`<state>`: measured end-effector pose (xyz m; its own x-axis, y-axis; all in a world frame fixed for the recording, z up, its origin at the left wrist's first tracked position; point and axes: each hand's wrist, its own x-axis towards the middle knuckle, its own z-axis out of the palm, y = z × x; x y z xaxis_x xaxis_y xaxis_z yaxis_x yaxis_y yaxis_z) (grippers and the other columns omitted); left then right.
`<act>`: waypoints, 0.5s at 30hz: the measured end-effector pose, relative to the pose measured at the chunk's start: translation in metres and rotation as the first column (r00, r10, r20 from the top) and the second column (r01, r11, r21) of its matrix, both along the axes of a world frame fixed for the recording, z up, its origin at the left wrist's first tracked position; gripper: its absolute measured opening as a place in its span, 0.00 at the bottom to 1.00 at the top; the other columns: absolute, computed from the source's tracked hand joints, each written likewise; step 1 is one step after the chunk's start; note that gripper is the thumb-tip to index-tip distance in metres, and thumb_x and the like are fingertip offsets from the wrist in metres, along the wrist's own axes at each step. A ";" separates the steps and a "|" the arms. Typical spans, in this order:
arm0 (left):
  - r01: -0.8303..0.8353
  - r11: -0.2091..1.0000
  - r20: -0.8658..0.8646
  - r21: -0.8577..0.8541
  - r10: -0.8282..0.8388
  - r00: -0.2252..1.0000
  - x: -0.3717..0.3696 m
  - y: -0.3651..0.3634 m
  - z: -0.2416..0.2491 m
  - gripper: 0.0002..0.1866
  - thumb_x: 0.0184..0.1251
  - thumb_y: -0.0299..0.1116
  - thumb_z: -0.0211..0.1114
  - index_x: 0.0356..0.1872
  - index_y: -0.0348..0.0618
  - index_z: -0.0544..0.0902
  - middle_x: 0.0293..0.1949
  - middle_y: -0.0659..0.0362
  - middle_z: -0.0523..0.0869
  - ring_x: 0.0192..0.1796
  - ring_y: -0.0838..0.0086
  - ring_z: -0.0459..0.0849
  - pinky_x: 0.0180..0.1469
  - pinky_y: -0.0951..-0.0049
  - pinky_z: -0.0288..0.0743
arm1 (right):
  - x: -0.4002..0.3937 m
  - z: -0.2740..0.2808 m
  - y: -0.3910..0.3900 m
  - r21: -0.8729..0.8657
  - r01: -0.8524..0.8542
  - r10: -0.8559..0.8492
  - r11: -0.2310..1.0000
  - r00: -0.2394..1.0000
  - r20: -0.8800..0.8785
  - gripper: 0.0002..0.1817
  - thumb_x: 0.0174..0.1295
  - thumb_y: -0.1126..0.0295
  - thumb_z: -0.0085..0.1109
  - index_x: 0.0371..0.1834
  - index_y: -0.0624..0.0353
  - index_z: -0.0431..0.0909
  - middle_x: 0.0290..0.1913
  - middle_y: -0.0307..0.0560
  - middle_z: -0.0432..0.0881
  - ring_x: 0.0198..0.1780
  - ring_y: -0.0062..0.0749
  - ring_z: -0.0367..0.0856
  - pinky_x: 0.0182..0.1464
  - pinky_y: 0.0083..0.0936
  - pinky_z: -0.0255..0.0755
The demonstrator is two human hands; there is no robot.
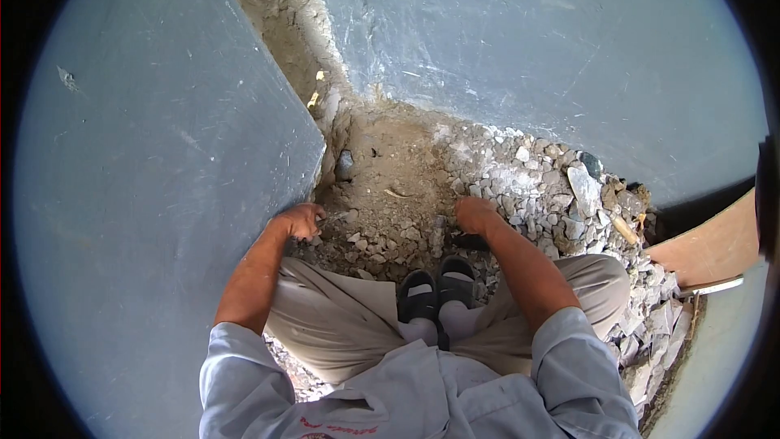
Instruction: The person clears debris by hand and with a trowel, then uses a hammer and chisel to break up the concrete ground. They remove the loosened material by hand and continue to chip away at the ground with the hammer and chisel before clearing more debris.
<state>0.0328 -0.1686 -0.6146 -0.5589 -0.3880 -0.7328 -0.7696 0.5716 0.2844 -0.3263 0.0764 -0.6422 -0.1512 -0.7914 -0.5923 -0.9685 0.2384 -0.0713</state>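
At the lower corner of the left grey wall panel, my left hand (301,221) is curled with its fingers pointing down by the rubble. My right hand (474,215) is closed in a fist low over broken stones; what it holds, if anything, I cannot make out. A dark object (470,241) shows just under the right wrist. Between the hands lies loose dirt with stone chips (390,236). Beyond them is a patch of bare brown earth (394,150), with a grey stone (345,165) at its left side.
Grey panels (162,114) rise on the left and at the back (536,41), with a rough dirt channel (284,8) between them. Broken stone (569,195) heaps up on the right, near a curved brown sheet (715,244). My sandalled feet (418,293) stand close together below the hands.
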 end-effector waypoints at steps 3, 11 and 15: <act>-0.035 0.999 0.008 0.026 0.035 0.999 0.000 -0.001 -0.002 0.32 0.56 0.34 0.74 0.65 0.43 0.78 0.34 0.48 0.89 0.32 0.64 0.89 0.36 0.64 0.82 | -0.005 0.019 -0.011 -0.075 0.089 -0.086 0.993 0.995 0.048 0.16 0.61 0.72 0.56 0.51 0.61 0.83 0.54 0.58 0.85 0.58 0.52 0.83 0.58 0.43 0.79; 0.003 0.999 -0.029 0.043 -0.002 1.000 0.001 -0.001 -0.011 0.29 0.62 0.30 0.68 0.67 0.44 0.76 0.30 0.52 0.90 0.28 0.67 0.86 0.32 0.65 0.80 | -0.054 0.165 -0.044 -0.328 0.151 -0.093 0.933 0.978 0.187 0.21 0.64 0.62 0.65 0.57 0.61 0.78 0.51 0.61 0.85 0.56 0.54 0.83 0.61 0.41 0.75; 0.051 0.998 -0.065 0.035 -0.049 0.997 -0.003 0.003 -0.012 0.28 0.64 0.31 0.68 0.67 0.44 0.76 0.29 0.52 0.89 0.30 0.67 0.87 0.33 0.65 0.80 | -0.050 0.238 -0.007 -0.201 0.070 -0.041 0.977 0.989 0.143 0.24 0.67 0.62 0.65 0.62 0.65 0.77 0.53 0.63 0.85 0.54 0.52 0.85 0.62 0.43 0.75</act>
<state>0.0298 -0.1656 -0.6265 -0.6229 -0.3319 -0.7084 -0.7201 0.5971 0.3534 -0.3762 0.0699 -0.4040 -0.1273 -0.8906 -0.4367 -0.9318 0.2583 -0.2552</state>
